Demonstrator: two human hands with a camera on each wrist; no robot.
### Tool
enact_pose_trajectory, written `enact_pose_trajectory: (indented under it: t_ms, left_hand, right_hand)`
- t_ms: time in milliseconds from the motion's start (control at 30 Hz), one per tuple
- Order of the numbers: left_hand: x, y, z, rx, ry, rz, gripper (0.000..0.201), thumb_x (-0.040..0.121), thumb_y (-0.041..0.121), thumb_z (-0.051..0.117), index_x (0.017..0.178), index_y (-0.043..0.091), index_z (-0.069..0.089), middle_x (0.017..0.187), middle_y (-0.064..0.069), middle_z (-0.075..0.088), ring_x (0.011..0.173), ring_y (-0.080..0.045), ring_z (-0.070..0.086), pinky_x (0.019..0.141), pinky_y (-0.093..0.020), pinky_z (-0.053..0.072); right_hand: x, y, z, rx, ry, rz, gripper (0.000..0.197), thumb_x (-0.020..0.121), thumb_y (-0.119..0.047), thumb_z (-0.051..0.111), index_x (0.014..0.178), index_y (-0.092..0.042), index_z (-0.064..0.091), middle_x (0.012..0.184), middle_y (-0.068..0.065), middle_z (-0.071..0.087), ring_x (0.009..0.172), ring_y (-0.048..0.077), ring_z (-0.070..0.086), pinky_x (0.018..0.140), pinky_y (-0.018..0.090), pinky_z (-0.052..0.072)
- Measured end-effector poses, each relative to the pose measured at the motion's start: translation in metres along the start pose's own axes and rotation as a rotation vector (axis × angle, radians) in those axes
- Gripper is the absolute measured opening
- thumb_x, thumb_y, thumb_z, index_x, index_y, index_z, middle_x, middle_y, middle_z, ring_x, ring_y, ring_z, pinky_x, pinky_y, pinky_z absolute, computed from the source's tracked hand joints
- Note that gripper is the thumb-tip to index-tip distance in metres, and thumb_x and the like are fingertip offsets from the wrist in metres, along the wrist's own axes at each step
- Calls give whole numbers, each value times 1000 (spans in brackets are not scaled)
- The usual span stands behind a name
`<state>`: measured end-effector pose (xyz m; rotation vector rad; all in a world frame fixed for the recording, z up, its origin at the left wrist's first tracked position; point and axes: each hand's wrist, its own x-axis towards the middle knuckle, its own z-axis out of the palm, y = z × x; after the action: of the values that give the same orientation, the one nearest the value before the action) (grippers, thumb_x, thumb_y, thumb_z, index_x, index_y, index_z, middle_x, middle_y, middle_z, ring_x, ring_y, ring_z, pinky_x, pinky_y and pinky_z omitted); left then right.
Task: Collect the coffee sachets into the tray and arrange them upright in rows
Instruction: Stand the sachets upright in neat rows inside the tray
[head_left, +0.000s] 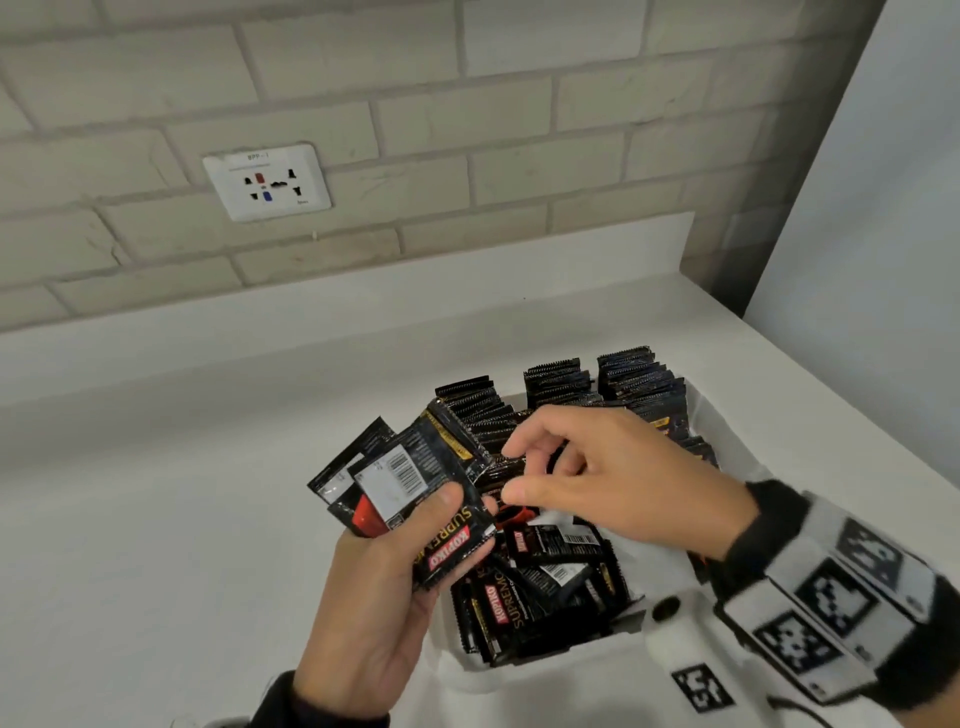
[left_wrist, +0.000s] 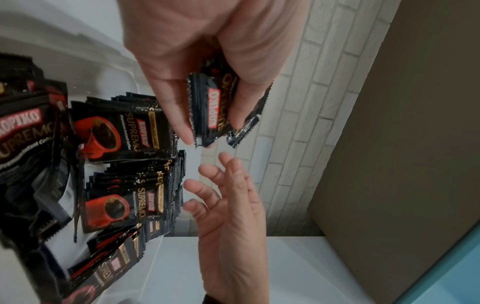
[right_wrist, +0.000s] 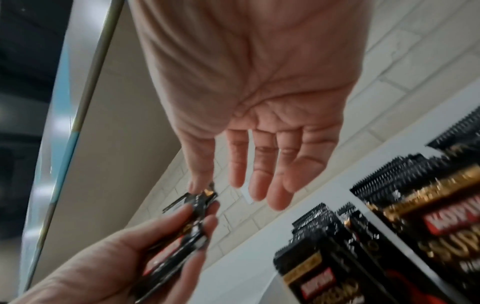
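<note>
There, a white countertop (head_left: 156, 519) met a pale brick wall (head_left: 467, 130) with a white socket plate (head_left: 266, 183). The white tray (head_left: 727, 447) held black foil coffee sachets (head_left: 558, 384) (upright rows behind, loose ones in front). The left hand (head_left: 374, 597) gripped a fanned sachet bunch (head_left: 415, 483) beside the tray, while the right hand (head_left: 618, 478) hovered just beside it, fingers loosely apart and holding nothing.

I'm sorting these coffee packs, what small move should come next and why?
Probably the empty right hand should pinch one sachet off the left hand's fanned bunch of sachets and stand it in the upright rows, since loose ones remain in the tray.
</note>
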<state>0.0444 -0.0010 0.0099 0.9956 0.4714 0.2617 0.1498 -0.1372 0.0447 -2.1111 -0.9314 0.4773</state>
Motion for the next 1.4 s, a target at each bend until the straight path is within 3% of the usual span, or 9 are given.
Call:
enact_pose_trajectory:
  t_ms: [200, 433, 567, 767, 867, 1033, 1133, 1267, 1400]
  left_hand:
    - [-9, -9, 14, 138, -85, -1, 27, 57, 4, 67, 77, 20, 76, 83, -10, 75, 72, -22, 72, 54, -30, 58]
    - [-16, -13, 12, 304, -217, 10, 43, 52, 24, 81, 92, 35, 72, 95, -5, 74, 90, -23, 71, 81, -42, 56]
    - [-18, -8, 16, 147, -204, -78, 33, 75, 40, 69, 102, 21, 68, 93, -6, 74, 84, -20, 72, 64, -30, 59]
    - [-17, -10, 18, 34, -48, -102, 39, 68, 31, 57, 103, 13, 65, 85, -9, 75, 72, -18, 72, 53, -27, 57]
    - [-15, -12, 18, 32, -37, -57, 33, 69, 22, 58, 99, 11, 66, 82, -9, 74, 69, -17, 71, 55, -27, 58]
    - [-14, -14, 17, -40, 14, -42, 13, 82, 9, 56, 92, 7, 65, 75, -7, 74, 60, -14, 70, 47, -22, 54]
    - [-14, -14, 18, -84, 42, -19, 23, 75, 13, 59, 96, 5, 64, 81, -8, 74, 65, -15, 71, 54, -25, 58]
    - [-15, -15, 23, -144, 53, 11, 27, 76, 16, 57, 99, 4, 63, 85, -10, 74, 68, -17, 71, 52, -25, 57]
    - [-16, -16, 27, -131, 41, 8, 27, 72, 16, 58, 96, 5, 64, 80, -9, 74, 65, -16, 71, 51, -25, 57]
  right_hand:
    - [-12, -2, 22, 223, 97, -7, 38, 68, -37, 76, 97, -38, 52, 93, -16, 60, 78, -2, 61, 70, 15, 52]
    - [-13, 4, 27, 369, 109, -20, 22, 75, -20, 74, 94, -13, 64, 90, -2, 72, 83, 10, 68, 82, 37, 54]
    - [-13, 9, 25, 293, 62, -53, 28, 83, -34, 63, 108, -21, 60, 105, -6, 67, 99, 8, 62, 92, 38, 49]
    - [-16, 17, 27, 211, -3, 38, 69, 82, -51, 56, 141, -40, 23, 135, -2, 45, 121, 12, 47, 102, 38, 41]
    - [-15, 18, 27, 362, 56, 92, 55, 76, -40, 68, 123, -43, 39, 104, 3, 64, 94, 21, 65, 84, 38, 54]
    - [-21, 27, 15, 620, 252, 138, 8, 81, -11, 65, 86, -17, 64, 64, -4, 63, 53, 11, 59, 47, 21, 50]
    - [-26, 31, 8, 789, 322, 165, 10, 76, -18, 63, 84, -13, 62, 68, -1, 60, 55, 10, 58, 45, 20, 48]
    - [-34, 29, 19, 633, 92, 193, 40, 68, -44, 73, 97, -21, 59, 80, -5, 66, 67, 11, 62, 56, 24, 50]
    - [-37, 28, 33, 659, 84, 164, 17, 75, -20, 70, 84, -10, 60, 77, 1, 69, 67, 13, 65, 57, 26, 54]
